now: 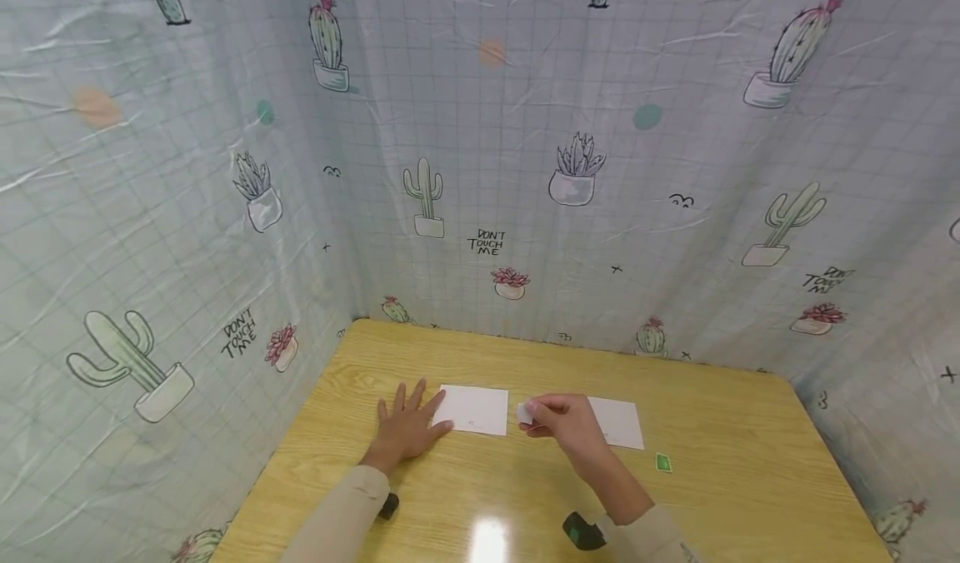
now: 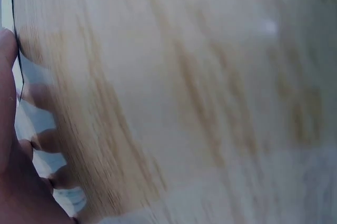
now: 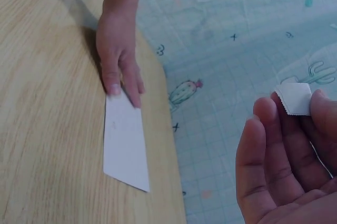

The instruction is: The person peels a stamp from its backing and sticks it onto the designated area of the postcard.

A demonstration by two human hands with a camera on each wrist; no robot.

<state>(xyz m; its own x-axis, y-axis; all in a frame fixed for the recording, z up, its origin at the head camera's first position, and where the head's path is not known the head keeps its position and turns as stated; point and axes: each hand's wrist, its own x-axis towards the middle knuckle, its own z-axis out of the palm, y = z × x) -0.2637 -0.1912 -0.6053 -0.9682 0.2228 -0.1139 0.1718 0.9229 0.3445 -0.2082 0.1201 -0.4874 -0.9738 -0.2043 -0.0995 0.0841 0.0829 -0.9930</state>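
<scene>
White, the small paper piece is pinched in the right hand above the table, its toothed edge facing away from the thumb (nearly square, long axis unclear), its face blank; the left hand, fingers spread, touches a white card lying lengthwise left to right

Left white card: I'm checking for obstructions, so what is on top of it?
The left hand has fingers on one end of the left white card; a faint mark shows by its near edge. Whatever those fingers cover, and the card's underside, cannot be seen.
</scene>
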